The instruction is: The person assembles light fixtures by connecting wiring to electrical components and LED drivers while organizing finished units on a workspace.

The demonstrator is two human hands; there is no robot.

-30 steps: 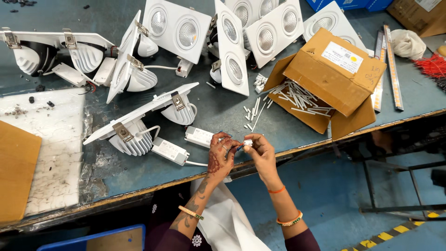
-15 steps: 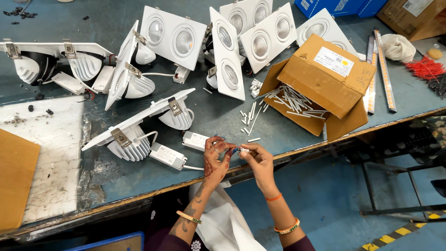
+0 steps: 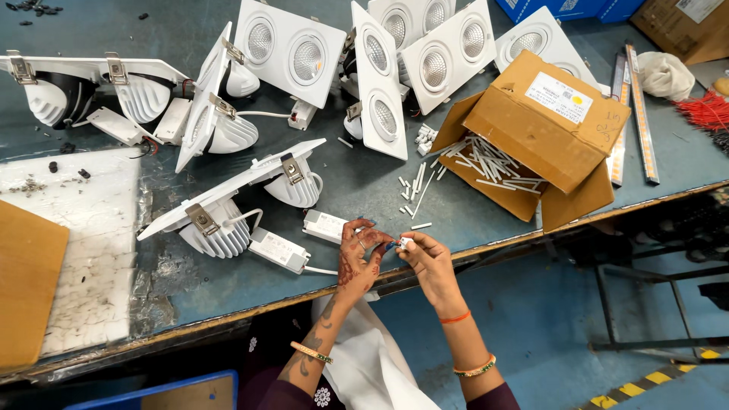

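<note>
My left hand (image 3: pixel 359 254) and my right hand (image 3: pixel 427 260) meet at the near edge of the blue-grey workbench (image 3: pixel 357 190). Between their fingertips they pinch a small white connector piece (image 3: pixel 403 244) with a blue wire end. Just left of my left hand lie two white rectangular driver boxes (image 3: pixel 278 249), wired to a twin white downlight fixture (image 3: pixel 228 205) that lies face down. Loose white tubes (image 3: pixel 416 193) are scattered just beyond my hands.
An open cardboard box (image 3: pixel 543 133) spilling white tubes sits at the right. Several twin downlight fixtures (image 3: pixel 288 49) crowd the back of the bench. Long strips (image 3: pixel 639 114), a white cloth and red wires (image 3: pixel 702 110) lie far right. A brown board (image 3: pixel 23 281) rests at the left.
Both hands stayed together at the bench edge, working the small white piece between the fingertips. The view shifted slightly.
</note>
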